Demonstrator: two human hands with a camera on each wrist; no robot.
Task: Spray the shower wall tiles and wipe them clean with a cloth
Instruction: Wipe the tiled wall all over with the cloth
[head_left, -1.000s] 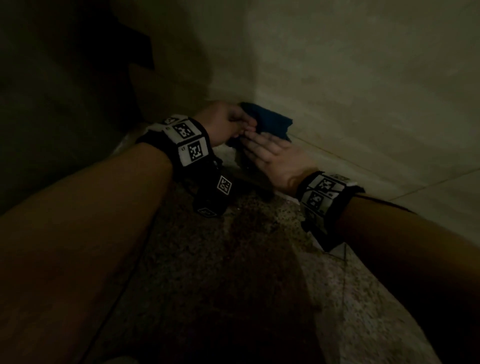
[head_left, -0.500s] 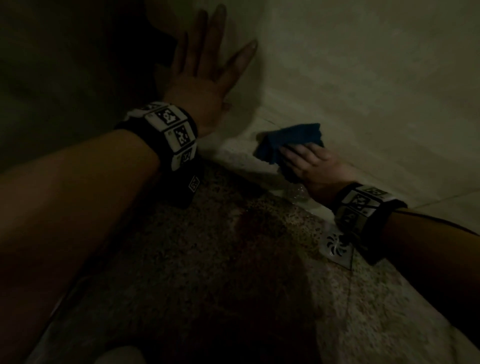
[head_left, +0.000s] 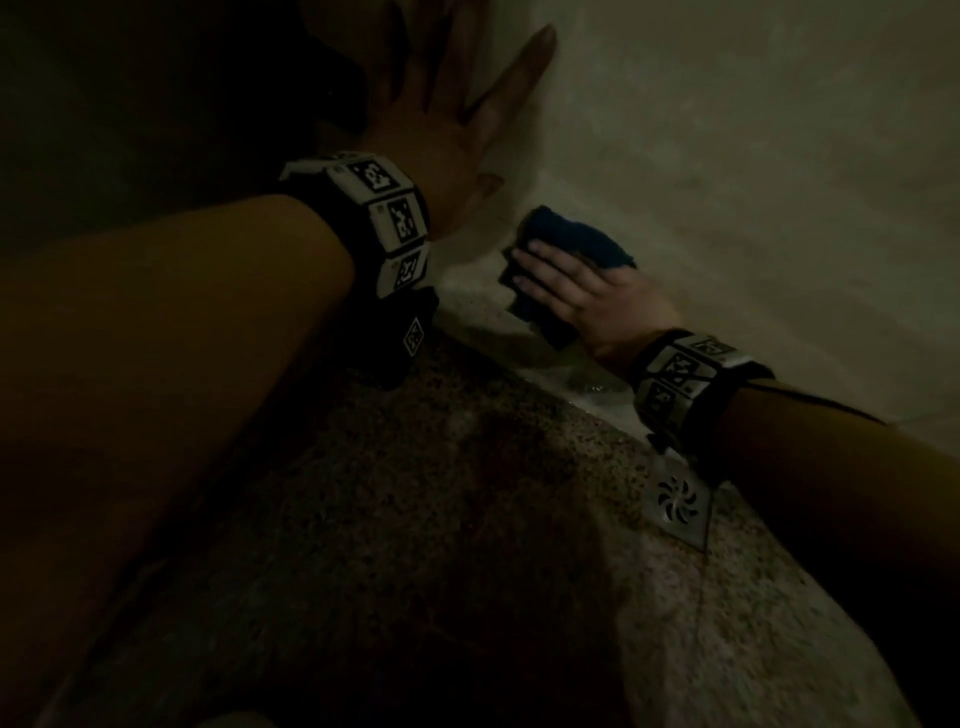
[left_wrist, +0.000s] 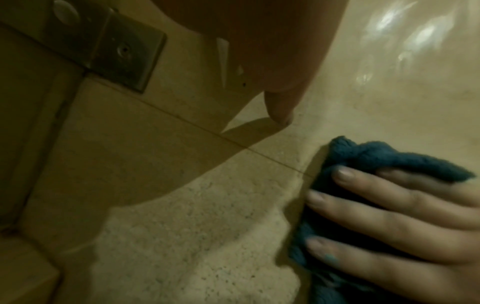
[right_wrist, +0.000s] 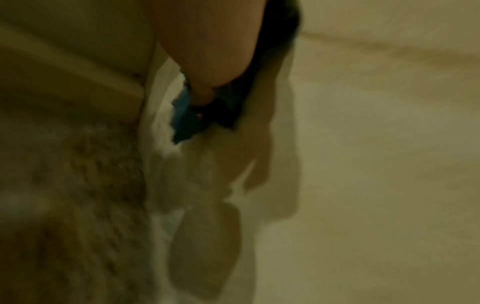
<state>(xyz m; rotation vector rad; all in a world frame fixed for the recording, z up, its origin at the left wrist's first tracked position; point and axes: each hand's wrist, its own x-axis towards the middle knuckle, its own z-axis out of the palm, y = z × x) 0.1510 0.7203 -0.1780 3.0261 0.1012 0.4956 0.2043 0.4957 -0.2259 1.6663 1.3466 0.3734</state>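
Observation:
A dark blue cloth (head_left: 582, 244) lies bunched against the foot of the beige tiled wall (head_left: 753, 156), low in the corner. My right hand (head_left: 566, 291) presses it flat to the tile with straight fingers laid over it; the left wrist view shows those fingers (left_wrist: 389, 207) on the blue cloth (left_wrist: 376, 158). In the blurred right wrist view only a scrap of the cloth (right_wrist: 184, 117) shows under the hand. My left hand (head_left: 447, 109) is spread flat on the wall above and left of the cloth, holding nothing. No spray bottle is in view.
The speckled shower floor (head_left: 467, 545) is dark and wet, with a square metal drain (head_left: 678, 501) just below my right wrist. A pale raised ledge (head_left: 483, 312) runs along the wall's foot. A metal bracket (left_wrist: 124, 55) is fixed near the corner joint.
A second ago both hands met at the cloth in the corner. My left hand let go and rose flat onto the wall; my right hand slid the cloth along the base and back leftwards.

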